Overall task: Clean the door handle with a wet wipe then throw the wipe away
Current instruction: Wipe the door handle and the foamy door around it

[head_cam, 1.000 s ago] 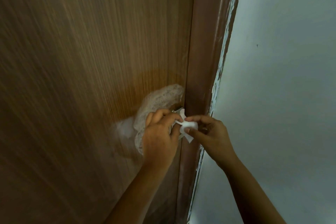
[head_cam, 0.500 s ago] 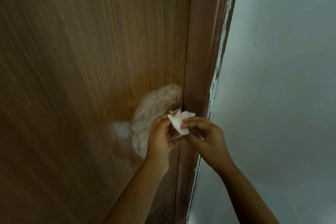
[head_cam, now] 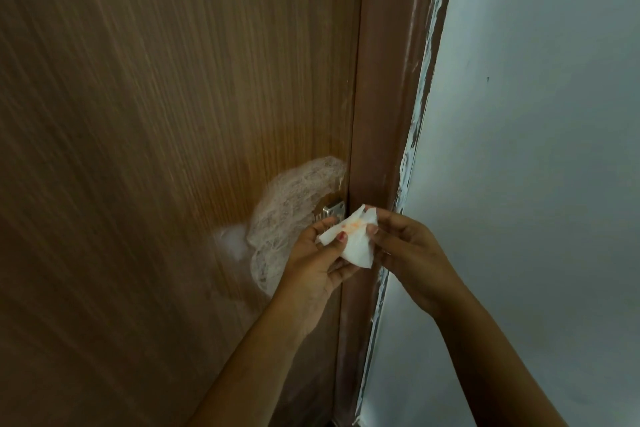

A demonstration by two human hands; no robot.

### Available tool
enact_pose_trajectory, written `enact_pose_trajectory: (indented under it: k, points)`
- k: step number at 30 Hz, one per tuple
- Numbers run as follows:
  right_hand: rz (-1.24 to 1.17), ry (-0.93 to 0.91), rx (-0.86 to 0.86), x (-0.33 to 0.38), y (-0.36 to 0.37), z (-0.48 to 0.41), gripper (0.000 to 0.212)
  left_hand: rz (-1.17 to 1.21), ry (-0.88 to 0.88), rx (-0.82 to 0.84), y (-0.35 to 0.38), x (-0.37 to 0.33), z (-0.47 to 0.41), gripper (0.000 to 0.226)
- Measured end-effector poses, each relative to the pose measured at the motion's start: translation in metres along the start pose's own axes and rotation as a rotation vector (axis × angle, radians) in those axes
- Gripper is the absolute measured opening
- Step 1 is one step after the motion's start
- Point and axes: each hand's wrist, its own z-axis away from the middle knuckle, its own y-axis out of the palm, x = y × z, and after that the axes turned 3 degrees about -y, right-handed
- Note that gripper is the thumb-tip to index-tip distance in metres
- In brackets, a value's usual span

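Note:
A white wet wipe (head_cam: 353,239) with an orange smear is held between both hands in front of the door edge. My left hand (head_cam: 313,263) pinches its left side with thumb and fingers. My right hand (head_cam: 407,246) pinches its right side. Just above the wipe a small metal part of the door handle (head_cam: 333,210) shows on the wooden door (head_cam: 173,114); most of the handle is hidden behind the hands and the wipe.
A worn whitish patch (head_cam: 291,204) marks the door around the handle. The dark brown door frame (head_cam: 381,114) runs down the middle, with chipped paint along its edge. A pale wall (head_cam: 536,149) fills the right side.
Both hands have drawn the wipe back from the handle and spread it out; its orange-stained face now shows. The metal plate has come into sight.

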Motion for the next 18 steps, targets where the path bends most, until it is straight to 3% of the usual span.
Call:
enact_pose_trajectory:
  k: [4, 10, 14, 18]
  points:
    - [-0.126, 0.071, -0.029, 0.003, -0.002, -0.002, 0.02, -0.075, -0.032, 0.037, -0.007, -0.003, -0.002, 0.019]
    - [-0.478, 0.27, -0.021, -0.003, 0.001, 0.001, 0.016, 0.011, -0.036, 0.003, -0.006, -0.002, -0.007, 0.019]
    - [-0.568, 0.244, -0.11, -0.011, 0.014, 0.0, 0.013, 0.083, -0.036, 0.02, -0.003, 0.0, -0.01, 0.019]
    - [-0.523, 0.176, -0.176, -0.016, 0.02, -0.001, 0.015, 0.09, 0.005, -0.103, 0.001, 0.003, -0.014, 0.019]
